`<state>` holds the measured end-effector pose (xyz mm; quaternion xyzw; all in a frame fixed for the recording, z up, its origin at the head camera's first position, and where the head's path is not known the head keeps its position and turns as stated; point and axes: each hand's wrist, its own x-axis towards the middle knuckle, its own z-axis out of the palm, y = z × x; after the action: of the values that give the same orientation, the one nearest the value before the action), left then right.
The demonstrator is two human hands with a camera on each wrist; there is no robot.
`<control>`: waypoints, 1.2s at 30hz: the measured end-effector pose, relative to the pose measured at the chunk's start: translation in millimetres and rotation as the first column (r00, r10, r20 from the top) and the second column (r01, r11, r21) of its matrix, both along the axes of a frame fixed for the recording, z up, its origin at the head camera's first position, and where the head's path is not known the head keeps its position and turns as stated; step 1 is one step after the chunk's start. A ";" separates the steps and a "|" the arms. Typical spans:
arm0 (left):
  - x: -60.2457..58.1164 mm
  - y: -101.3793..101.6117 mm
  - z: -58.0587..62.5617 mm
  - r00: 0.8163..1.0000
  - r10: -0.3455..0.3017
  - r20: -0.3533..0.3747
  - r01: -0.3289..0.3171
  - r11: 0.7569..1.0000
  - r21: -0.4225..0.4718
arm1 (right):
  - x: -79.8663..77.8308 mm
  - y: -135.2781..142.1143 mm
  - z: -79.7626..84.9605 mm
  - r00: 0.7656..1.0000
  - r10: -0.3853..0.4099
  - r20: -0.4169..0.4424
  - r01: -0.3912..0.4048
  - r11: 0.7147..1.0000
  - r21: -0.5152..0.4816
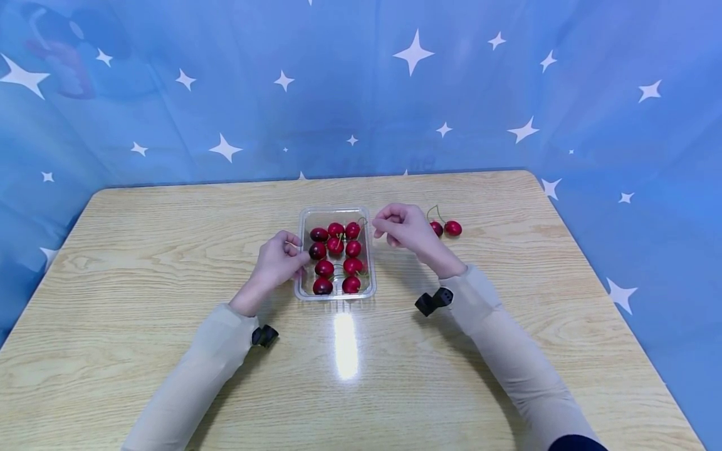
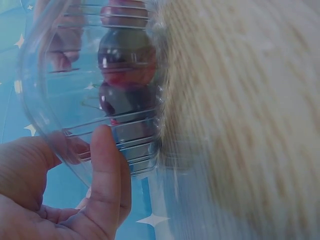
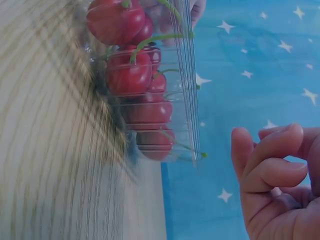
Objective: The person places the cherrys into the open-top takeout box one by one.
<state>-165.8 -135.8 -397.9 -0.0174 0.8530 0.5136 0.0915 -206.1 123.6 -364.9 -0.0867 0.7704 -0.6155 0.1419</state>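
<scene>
A clear plastic container (image 1: 336,297) with several dark red cherries (image 1: 353,266) in it stands on the table. Its near left side is pinched by my left hand (image 1: 274,260); in the left wrist view the fingers (image 2: 106,165) lie against the outer wall and the thumb reaches over the rim. My right hand (image 1: 408,228) hovers just right of the container, fingers loosely bent and nothing between them. In the right wrist view its fingertips (image 3: 241,137) are apart from the container. Some cherry stems poke up towards the rim.
Two cherries (image 1: 453,228) joined by their stems lie on the wooden table (image 1: 169,250), right of the right hand and partly behind it. A blue cloth (image 1: 350,81) with white stars hangs behind the table.
</scene>
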 end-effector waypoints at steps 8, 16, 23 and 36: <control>0.1 -0.4 0.8 1.000 -0.003 0.000 0.003 1.000 0.000 | -1.6 7.6 -0.6 1.000 -0.013 -0.007 0.013 1.000 -0.003; 0.1 0.2 0.4 1.000 -0.006 0.000 0.006 1.000 0.005 | -2.5 17.2 -1.9 0.999 -0.026 -0.035 0.026 1.000 -0.004; 0.1 -0.3 0.1 1.000 -0.004 0.007 0.004 1.000 0.020 | -2.6 24.9 -1.2 0.998 -0.044 -0.039 0.044 0.999 0.004; -0.1 -0.7 -1.6 1.000 -0.005 0.010 0.005 1.000 0.028 | -4.9 38.6 -3.0 0.993 -0.110 -0.050 0.112 0.993 0.037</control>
<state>-165.9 -136.5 -399.4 -0.0164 0.8452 0.5253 0.0972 -211.1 162.2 -367.8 -0.0558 0.7894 -0.6046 0.0907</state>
